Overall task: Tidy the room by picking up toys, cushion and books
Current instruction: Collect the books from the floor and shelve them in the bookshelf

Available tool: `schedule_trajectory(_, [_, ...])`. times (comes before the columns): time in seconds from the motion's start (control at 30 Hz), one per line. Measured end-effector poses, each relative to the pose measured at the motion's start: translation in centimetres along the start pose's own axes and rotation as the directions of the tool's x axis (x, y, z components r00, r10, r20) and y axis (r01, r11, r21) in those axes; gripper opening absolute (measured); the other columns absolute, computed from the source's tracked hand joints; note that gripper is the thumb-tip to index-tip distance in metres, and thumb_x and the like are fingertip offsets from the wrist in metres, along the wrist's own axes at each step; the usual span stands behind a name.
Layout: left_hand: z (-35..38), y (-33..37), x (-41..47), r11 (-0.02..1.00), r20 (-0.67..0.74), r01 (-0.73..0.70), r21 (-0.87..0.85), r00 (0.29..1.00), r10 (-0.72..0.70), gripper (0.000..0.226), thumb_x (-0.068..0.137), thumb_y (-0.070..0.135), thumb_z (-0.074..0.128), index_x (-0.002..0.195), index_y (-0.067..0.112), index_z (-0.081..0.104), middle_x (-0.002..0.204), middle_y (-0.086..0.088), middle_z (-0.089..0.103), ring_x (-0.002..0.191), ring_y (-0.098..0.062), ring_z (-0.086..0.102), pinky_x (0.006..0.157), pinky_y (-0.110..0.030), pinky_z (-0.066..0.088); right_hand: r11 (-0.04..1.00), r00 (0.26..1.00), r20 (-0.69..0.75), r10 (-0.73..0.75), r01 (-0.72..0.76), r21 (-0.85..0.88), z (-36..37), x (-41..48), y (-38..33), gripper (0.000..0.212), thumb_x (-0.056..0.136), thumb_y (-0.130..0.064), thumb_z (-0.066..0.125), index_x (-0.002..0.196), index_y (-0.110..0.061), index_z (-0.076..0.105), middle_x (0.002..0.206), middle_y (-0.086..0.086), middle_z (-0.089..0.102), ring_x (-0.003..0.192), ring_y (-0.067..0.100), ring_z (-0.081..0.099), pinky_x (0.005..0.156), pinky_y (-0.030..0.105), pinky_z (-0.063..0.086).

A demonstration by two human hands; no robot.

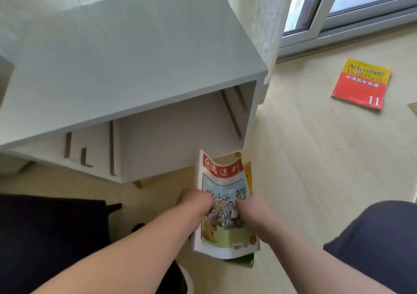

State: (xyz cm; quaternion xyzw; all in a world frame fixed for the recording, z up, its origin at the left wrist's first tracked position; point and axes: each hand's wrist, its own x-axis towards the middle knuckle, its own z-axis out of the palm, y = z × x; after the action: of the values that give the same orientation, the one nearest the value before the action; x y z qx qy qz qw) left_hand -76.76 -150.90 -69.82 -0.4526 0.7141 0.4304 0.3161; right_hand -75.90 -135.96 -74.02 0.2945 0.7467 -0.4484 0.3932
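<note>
Your left hand [195, 201] and right hand [251, 206] each grip a side edge of the illustrated magazine [222, 182], holding it low in front of the white cabinet [135, 56]. It looks thin, light and floppy, so hold it nearer the spine. The red textbook [362, 84] lies on the floor by the window.

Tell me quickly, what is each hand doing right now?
Left hand: grips the illustrated magazine at its left edge.
Right hand: grips the same magazine at its right edge.
</note>
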Motion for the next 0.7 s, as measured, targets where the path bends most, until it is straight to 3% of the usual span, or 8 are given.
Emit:
schedule_trajectory(0.07, [-0.9, -0.2, -1.4, 0.999, 0.014, -0.031, -0.032, 0.999, 0.032, 0.026, 0.081, -0.004, 0.070, 0.106, 0.005, 0.072, 0.090, -0.009, 0.071, 0.072, -0.022, 0.066, 0.055, -0.025, 0.051, 0.996, 0.999, 0.050, 0.007, -0.012, 0.091, -0.1, -1.7, 0.5, 0.030, 0.099, -0.027, 0.055, 0.123, -0.010, 0.052, 0.107, 0.010, 0.071, 0.090, 0.023, 0.071, 0.069, 0.037, 0.061])
schedule_trajectory(0.2, [-2.2, -1.0, -2.3, 0.999, 0.055, -0.029, -0.026, 0.998, 0.030, 0.031, 0.078, -0.008, 0.073, 0.108, 0.000, 0.070, 0.101, -0.014, 0.070, 0.081, -0.027, 0.064, 0.062, -0.032, 0.050, 0.991, 0.996, 0.076, -0.052, 0.042, 0.124, -0.8, -4.6, 0.7, 0.025, 0.099, -0.026, 0.058, 0.117, -0.012, 0.050, 0.104, 0.008, 0.072, 0.087, 0.022, 0.073, 0.062, 0.034, 0.059])
schedule_trajectory(0.37, [-4.5, 0.3, -4.3, 0.971, 0.002, -0.167, -0.172, 0.985, 0.170, 0.014, 0.085, -0.003, 0.070, 0.095, 0.007, 0.069, 0.095, -0.011, 0.071, 0.075, -0.021, 0.065, 0.061, -0.031, 0.051, 0.944, 0.954, -0.089, -0.287, 0.297, 0.141, -1.1, -7.2, -2.3, 0.028, 0.096, -0.032, 0.064, 0.116, -0.019, 0.048, 0.118, 0.002, 0.067, 0.102, 0.023, 0.068, 0.086, 0.045, 0.059])
schedule_trajectory(0.47, [-7.6, 0.7, -4.8, 0.926, 0.028, -0.160, -0.343, 0.983, 0.180, 0.008, 0.089, -0.001, 0.067, 0.093, 0.005, 0.067, 0.098, -0.017, 0.073, 0.088, -0.033, 0.070, 0.078, -0.047, 0.058, 0.871, 0.910, 0.004, -0.415, 0.395, 0.293, -0.6, -9.4, -5.1, 0.041, 0.090, -0.032, 0.072, 0.123, -0.027, 0.047, 0.119, 0.000, 0.070, 0.102, 0.023, 0.071, 0.090, 0.049, 0.058])
schedule_trajectory(0.53, [-9.4, 0.6, -4.2, 0.876, 0.043, -0.153, -0.457, 0.980, 0.193, 0.016, 0.089, 0.000, 0.065, 0.104, 0.004, 0.067, 0.104, -0.020, 0.073, 0.090, -0.037, 0.072, 0.086, -0.059, 0.056, 0.832, 0.896, 0.170, -0.411, 0.292, 0.472, -0.3, -10.2, -6.9, 0.047, 0.090, -0.028, 0.073, 0.130, -0.026, 0.049, 0.115, 0.004, 0.074, 0.096, 0.026, 0.075, 0.083, 0.051, 0.061])
schedule_trajectory(0.6, [-10.3, 0.6, -3.2, 0.838, 0.036, -0.141, -0.528, 0.981, 0.188, 0.021, 0.091, 0.002, 0.065, 0.111, 0.005, 0.063, 0.102, -0.021, 0.074, 0.085, -0.039, 0.074, 0.081, -0.063, 0.056, 0.837, 0.886, 0.296, -0.357, 0.162, 0.523, -0.5, -10.5, -7.5, 0.036, 0.094, -0.018, 0.067, 0.127, -0.017, 0.055, 0.110, 0.010, 0.076, 0.097, 0.030, 0.075, 0.084, 0.052, 0.061])
schedule_trajectory(0.7, [-10.8, 0.6, -2.2, 0.822, 0.023, -0.133, -0.554, 0.984, 0.175, 0.026, 0.090, 0.004, 0.067, 0.115, 0.005, 0.061, 0.100, -0.021, 0.074, 0.080, -0.041, 0.074, 0.072, -0.062, 0.058, 0.869, 0.919, 0.264, -0.291, 0.140, 0.474, 0.0, -9.5, -6.9, 0.021, 0.096, -0.005, 0.060, 0.117, -0.006, 0.058, 0.104, 0.016, 0.076, 0.093, 0.031, 0.075, 0.085, 0.051, 0.061])
